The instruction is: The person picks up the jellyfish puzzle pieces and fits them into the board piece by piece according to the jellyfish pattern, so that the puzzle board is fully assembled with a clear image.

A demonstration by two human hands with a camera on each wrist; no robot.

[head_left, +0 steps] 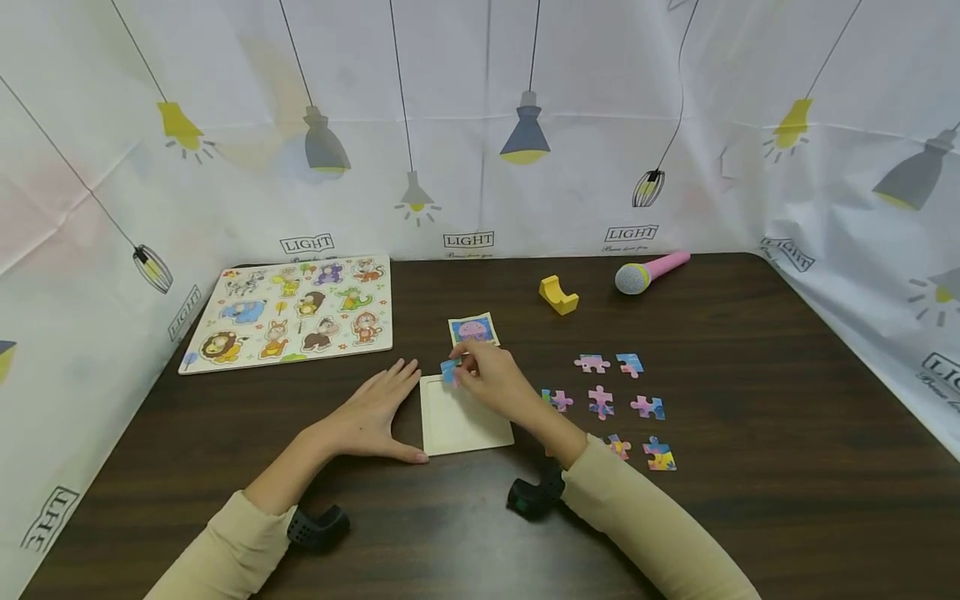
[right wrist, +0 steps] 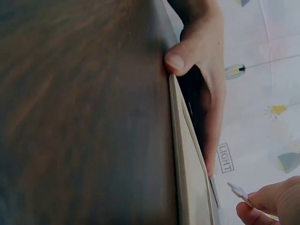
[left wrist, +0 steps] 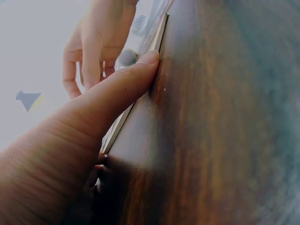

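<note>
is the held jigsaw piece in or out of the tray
Out: the right hand pinches the jigsaw piece, and the right wrist view shows it clear of the tray.

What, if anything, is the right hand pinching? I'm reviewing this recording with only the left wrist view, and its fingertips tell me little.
Observer: The right hand pinches a small puzzle piece, mostly blue.
Operator: Has that piece been set down on the pale tray whose edge I see?
Observer: No; the right wrist view shows a gap between the piece and the tray.
Operator: Are other pieces lying about, outside my view?
Observer: Yes, several loose pieces lie on the table, to the right of the tray in the head view.
</note>
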